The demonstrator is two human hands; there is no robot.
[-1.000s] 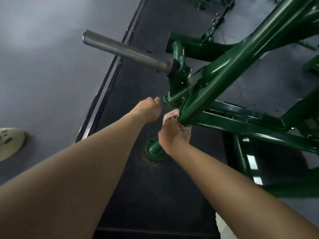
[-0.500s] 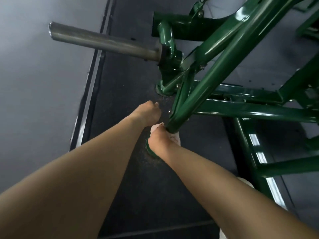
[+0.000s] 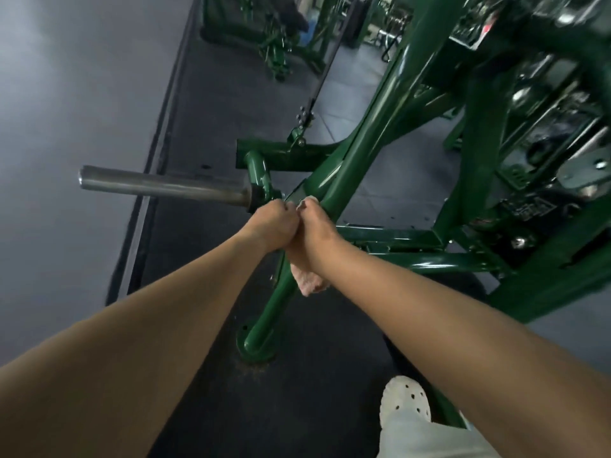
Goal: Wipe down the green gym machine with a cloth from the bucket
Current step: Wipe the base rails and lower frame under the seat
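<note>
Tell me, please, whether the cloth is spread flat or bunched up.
Bunched: the cloth hangs crumpled below the right hand, which grips it against the green tube.

A gym: green weight machine (image 3: 373,133), steel plate-loading bar (image 3: 162,186), more machines (image 3: 271,41) on rubber flooring (image 3: 205,127).
</note>
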